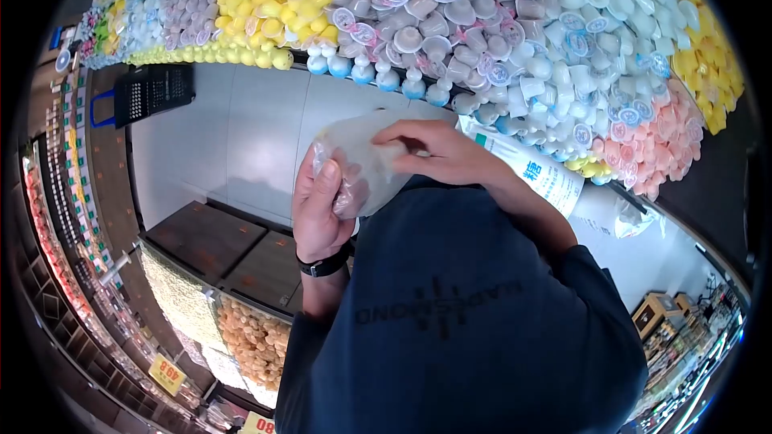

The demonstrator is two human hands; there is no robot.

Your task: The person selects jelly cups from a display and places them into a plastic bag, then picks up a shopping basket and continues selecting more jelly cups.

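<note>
A thin, clear plastic bag [366,157] is held up in front of my dark blue shirt, with brownish-pink contents showing through its left side; their kind cannot be made out. My left hand [318,201], a black band at its wrist, grips that side with the thumb on the near face. My right hand [438,153] has its fingers curled and pinched at the upper right of the same bag. Just behind the right forearm lies a large white printed sack [535,169].
Heaps of small jelly cups [450,12] in grey, yellow, blue and pink line the far side. A dark basket with a blue handle [153,95] stands upper left. Dark bin lids [205,237] and bins of light brown goods [253,341] lie lower left, near shelves with price signs [166,374].
</note>
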